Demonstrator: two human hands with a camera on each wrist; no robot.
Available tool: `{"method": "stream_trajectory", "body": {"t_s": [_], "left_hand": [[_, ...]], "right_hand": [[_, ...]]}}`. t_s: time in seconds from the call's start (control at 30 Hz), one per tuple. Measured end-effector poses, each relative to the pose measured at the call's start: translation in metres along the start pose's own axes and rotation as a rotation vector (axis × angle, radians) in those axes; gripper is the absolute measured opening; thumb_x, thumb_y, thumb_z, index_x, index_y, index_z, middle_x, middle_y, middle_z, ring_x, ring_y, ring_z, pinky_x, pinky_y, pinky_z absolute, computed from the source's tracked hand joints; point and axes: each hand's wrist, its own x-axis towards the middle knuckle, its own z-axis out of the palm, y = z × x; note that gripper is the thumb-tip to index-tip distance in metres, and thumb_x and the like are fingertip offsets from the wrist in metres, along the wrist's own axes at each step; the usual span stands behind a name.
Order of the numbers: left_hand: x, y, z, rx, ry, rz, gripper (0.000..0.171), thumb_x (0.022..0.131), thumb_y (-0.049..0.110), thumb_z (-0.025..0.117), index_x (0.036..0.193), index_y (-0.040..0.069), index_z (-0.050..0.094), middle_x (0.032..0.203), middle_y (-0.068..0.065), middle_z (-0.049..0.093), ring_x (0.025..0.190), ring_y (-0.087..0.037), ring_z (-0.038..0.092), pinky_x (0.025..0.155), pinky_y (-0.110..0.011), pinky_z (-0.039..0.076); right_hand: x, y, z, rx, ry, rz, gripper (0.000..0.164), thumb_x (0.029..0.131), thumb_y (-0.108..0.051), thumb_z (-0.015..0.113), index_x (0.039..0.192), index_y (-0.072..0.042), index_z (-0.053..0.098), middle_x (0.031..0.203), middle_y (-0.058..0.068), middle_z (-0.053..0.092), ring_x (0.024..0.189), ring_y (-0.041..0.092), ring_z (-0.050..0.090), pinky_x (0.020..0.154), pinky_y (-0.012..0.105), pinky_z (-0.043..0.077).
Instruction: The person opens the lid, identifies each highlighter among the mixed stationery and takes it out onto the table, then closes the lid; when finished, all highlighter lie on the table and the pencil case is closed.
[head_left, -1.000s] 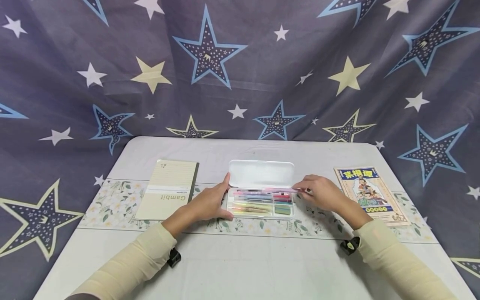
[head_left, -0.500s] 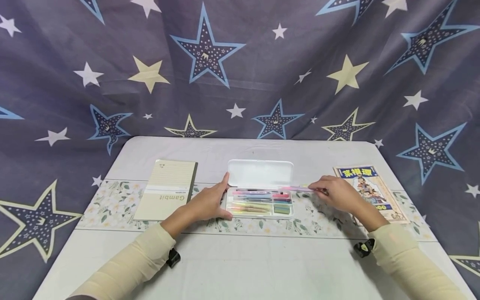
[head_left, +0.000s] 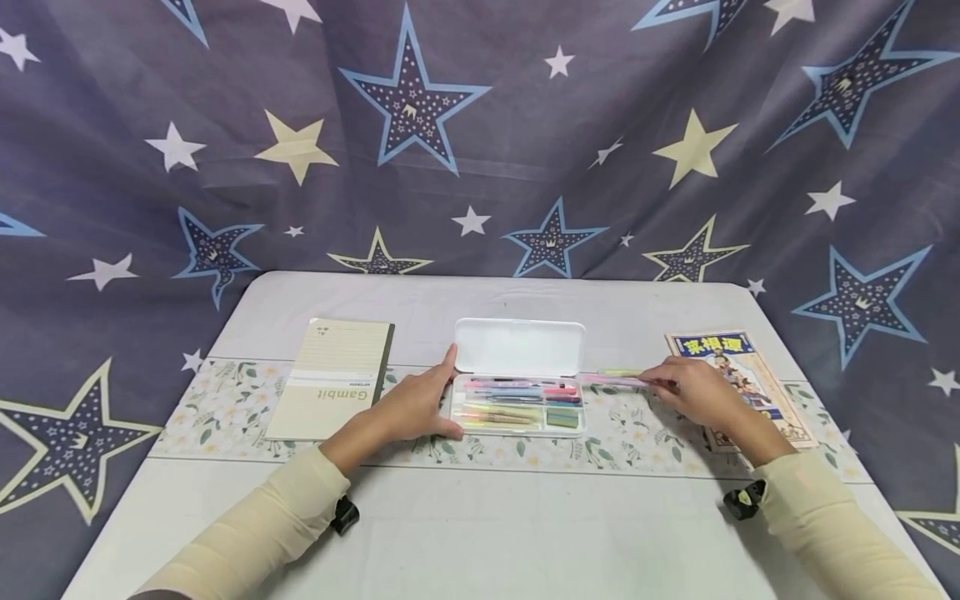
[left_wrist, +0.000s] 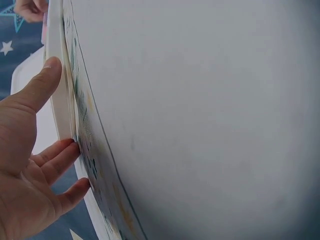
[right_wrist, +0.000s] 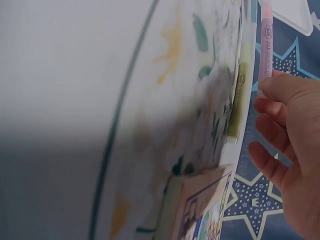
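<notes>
A white pencil case (head_left: pixel 543 427) lies with its lid (head_left: pixel 520 347) folded back, holding several pens (head_left: pixel 517 390), yellow sticks and a green block. My left hand (head_left: pixel 416 406) rests against its left end, thumb at the near corner and index finger stretched toward the lid. In the left wrist view the thumb touches the wall of the case (left_wrist: pixel 61 105). My right hand (head_left: pixel 701 392) pinches a pink highlighter (right_wrist: pixel 266 45) by one end, right of the case. Just behind that lies a yellow highlighter (right_wrist: pixel 239 100) on the table.
A cream notebook (head_left: pixel 322 392) lies to the left of the case. On the right is a colourful booklet (head_left: pixel 772 400), partly under the right hand in the head view. A star-patterned curtain (head_left: pixel 480 125) hangs behind the white table (head_left: pixel 480 525).
My right hand has drawn the pink highlighter rightward from the pencil case and lower toward the table. The yellow highlighter behind it has come into plainer sight. The left hand stays in place.
</notes>
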Motion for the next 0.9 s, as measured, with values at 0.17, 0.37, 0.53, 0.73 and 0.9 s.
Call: {"method": "stream_trajectory", "body": {"t_s": [0.17,0.37,0.53,0.73,0.9], "left_hand": [[0.000,-0.001,0.000,-0.007,0.000,0.000,0.141,0.073,0.054,0.088,0.164,0.008,-0.009,0.152,-0.003,0.053,0.124,-0.026,0.063,0.106,-0.045,0.048],[-0.001,-0.001,0.000,-0.018,0.001,0.000,0.141,0.072,0.053,0.089,0.164,0.008,-0.008,0.149,-0.001,0.054,0.123,-0.025,0.063,0.106,-0.044,0.048],[-0.001,-0.001,0.000,-0.022,0.001,0.000,0.141,0.072,0.053,0.089,0.164,0.008,-0.008,0.149,-0.002,0.054,0.125,-0.026,0.062,0.107,-0.045,0.048],[-0.001,-0.001,0.000,-0.016,0.000,-0.001,0.141,0.072,0.054,0.089,0.164,0.008,-0.008,0.151,-0.002,0.053,0.129,-0.027,0.060,0.109,-0.045,0.047],[-0.001,0.000,0.000,-0.022,0.002,0.003,0.141,0.072,0.053,0.089,0.164,0.008,-0.008,0.151,-0.002,0.053,0.129,-0.026,0.060,0.109,-0.045,0.047]], "right_hand": [[-0.003,0.009,-0.001,-0.005,-0.042,0.051,0.021,0.090,-0.011,0.077,0.110,-0.016,0.079,0.091,0.000,0.071,0.068,0.004,0.053,0.059,0.027,0.045],[-0.006,0.019,-0.001,-0.052,-0.052,0.067,0.019,0.090,-0.012,0.076,0.108,-0.017,0.080,0.091,0.002,0.073,0.071,0.011,0.060,0.063,0.035,0.049],[-0.007,0.024,-0.002,-0.050,-0.087,0.093,0.018,0.092,-0.011,0.074,0.109,-0.016,0.079,0.100,0.007,0.077,0.084,0.025,0.070,0.071,0.046,0.056],[-0.006,0.026,-0.003,-0.029,-0.120,0.131,0.014,0.092,-0.012,0.074,0.105,-0.016,0.079,0.088,-0.001,0.074,0.073,0.013,0.063,0.064,0.038,0.052],[-0.004,0.027,-0.002,-0.007,-0.155,0.191,0.010,0.093,-0.014,0.074,0.102,-0.016,0.077,0.075,-0.009,0.065,0.064,0.006,0.050,0.058,0.030,0.043]]}}
